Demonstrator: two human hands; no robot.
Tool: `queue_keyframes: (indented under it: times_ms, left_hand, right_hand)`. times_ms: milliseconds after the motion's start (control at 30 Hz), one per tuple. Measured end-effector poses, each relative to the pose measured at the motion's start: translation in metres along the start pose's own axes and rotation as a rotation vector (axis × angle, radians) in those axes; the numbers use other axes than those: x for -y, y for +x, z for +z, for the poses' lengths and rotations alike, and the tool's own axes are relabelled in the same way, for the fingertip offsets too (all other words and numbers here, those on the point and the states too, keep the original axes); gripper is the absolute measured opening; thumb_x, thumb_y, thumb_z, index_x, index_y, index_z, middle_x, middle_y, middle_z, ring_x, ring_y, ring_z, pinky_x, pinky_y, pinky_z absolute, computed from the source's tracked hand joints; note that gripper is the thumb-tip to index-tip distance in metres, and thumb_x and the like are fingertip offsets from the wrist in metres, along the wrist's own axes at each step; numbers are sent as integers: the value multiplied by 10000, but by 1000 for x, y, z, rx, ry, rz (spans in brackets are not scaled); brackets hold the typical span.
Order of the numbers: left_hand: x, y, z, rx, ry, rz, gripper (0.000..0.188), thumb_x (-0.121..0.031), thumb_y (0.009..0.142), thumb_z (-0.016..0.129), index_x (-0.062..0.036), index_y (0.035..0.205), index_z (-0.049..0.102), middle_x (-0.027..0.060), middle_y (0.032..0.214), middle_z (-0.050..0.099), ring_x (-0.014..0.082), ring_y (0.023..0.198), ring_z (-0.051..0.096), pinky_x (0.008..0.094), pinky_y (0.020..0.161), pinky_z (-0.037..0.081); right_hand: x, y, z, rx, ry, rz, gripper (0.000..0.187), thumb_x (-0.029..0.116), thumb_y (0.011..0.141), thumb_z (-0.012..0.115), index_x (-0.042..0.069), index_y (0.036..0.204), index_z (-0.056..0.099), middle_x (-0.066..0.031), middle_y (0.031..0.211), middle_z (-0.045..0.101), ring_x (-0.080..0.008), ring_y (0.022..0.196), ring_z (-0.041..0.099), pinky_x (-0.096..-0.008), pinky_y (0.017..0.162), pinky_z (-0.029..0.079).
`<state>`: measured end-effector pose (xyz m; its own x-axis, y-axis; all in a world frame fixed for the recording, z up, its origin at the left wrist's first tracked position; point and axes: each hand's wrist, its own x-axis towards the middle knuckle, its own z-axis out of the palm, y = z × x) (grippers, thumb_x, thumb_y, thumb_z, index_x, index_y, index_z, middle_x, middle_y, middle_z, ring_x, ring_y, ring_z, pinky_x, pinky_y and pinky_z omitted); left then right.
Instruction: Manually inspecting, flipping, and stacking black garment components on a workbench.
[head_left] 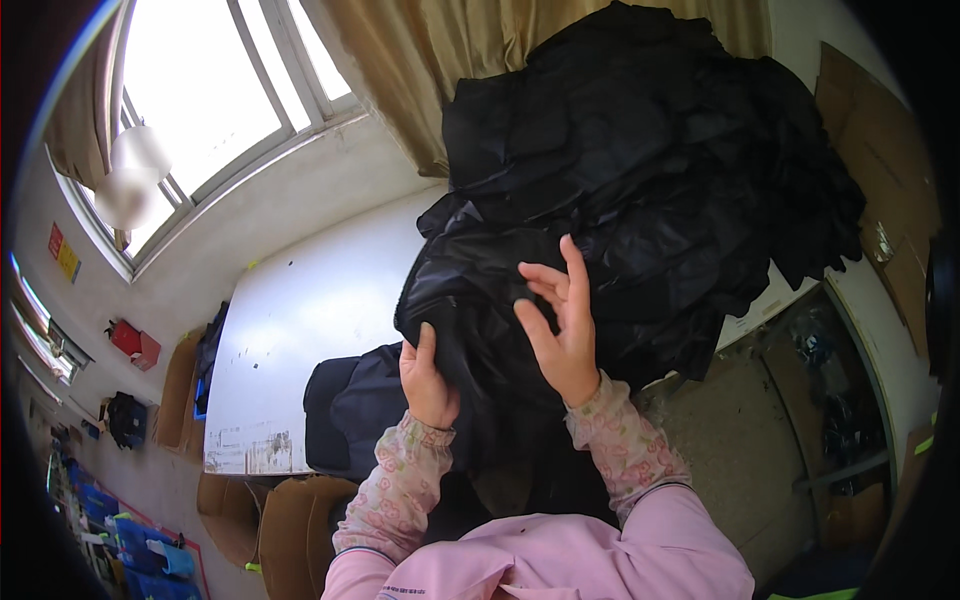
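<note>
Loosely, the black garment, creased and glossy, hangs at the tabletop's near edge, before a black pile; the left hand pinches its edge, the right hand has fingers spread.

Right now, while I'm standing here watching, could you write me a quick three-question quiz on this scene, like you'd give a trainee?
1. What do the left hand and its thumb pinch? A) a cardboard box B) black fabric C) the curtain
2. True or false: the right hand is clenched in a fist.
3. Fill in the colour: the tabletop to the left of the big dark pile is ____.

Key:
1. B
2. False; its fingers are extended and apart.
3. White
</note>
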<state>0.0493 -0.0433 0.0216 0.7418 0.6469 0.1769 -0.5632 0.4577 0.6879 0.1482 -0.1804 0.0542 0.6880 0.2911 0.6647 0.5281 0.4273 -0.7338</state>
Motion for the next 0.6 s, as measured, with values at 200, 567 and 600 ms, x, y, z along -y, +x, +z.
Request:
queue_keyframes:
  times_ms: [200,567,600]
  left_hand:
    - [12,4,1,-64,-26,-68,327,-281,1009,500,-59,1248,525,79,1157,630,191,1006,631,315,871,519]
    - [4,-16,-79,700,701,-358,362,-99,909,579,-23,1263,562,71,1203,605,165,1136,551,314,993,422]
    - [7,-26,-77,865,738,-242,447,-54,846,641,-23,1283,553,96,1199,617,206,1169,542,360,1013,407]
  right_hand:
    - [-51,-78,6,310,-239,323,565,81,790,723,16,1308,504,-214,1042,665,-317,965,663,-362,808,513]
    - [-15,36,-19,22,-357,-212,101,43,882,613,7,965,659,-137,854,656,-241,745,644,-281,670,483]
    - [-27,42,-18,67,-381,-247,100,67,892,600,26,958,664,-142,853,657,-265,750,649,-299,664,489]
